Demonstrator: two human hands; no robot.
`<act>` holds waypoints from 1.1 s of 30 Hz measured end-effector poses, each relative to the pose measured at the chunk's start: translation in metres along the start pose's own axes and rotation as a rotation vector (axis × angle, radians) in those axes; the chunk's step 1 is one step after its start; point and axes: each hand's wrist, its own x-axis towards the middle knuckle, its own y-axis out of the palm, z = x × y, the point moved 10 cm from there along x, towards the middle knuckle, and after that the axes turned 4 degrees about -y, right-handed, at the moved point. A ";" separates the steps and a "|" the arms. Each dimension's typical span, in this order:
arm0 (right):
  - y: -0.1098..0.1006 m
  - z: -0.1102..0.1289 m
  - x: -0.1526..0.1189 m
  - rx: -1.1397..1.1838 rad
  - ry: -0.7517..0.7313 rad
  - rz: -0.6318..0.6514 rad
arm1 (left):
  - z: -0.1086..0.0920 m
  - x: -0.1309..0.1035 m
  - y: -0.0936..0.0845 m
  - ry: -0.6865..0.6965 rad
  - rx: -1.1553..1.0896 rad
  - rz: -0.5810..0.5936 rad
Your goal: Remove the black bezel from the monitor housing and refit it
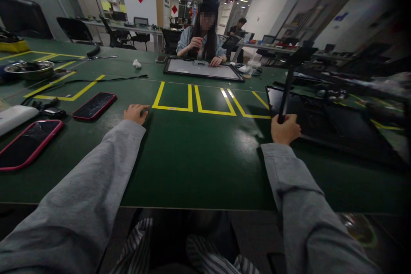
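Observation:
My left hand (136,113) lies on the green table (192,158), holding nothing, its fingers loosely spread near the corner of a yellow tape outline (172,108). My right hand (285,129) is closed around the lower end of a black upright piece that looks like a monitor stand (288,87), with a wider flat part at its top. Just right of that hand, a large black panel (337,120), seemingly a monitor, lies flat on the table. Whether the stand joins the panel cannot be made out.
Left of my left hand lie two red-cased phones (94,105) (30,143), a white device (16,117) and a metal bowl (30,68). Across the table a person (202,38) holds a small red-tipped object over another panel (202,69). Crumpled tissue (136,64) lies nearby.

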 end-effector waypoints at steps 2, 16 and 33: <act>-0.009 0.002 -0.002 0.015 0.006 -0.044 | -0.001 0.000 0.001 -0.001 0.014 0.008; -0.063 0.123 -0.088 0.250 -0.498 -0.059 | 0.002 0.004 0.003 -0.005 -0.056 0.012; -0.068 0.237 -0.292 0.399 -1.277 0.599 | 0.057 -0.003 -0.039 -0.267 -0.375 -0.274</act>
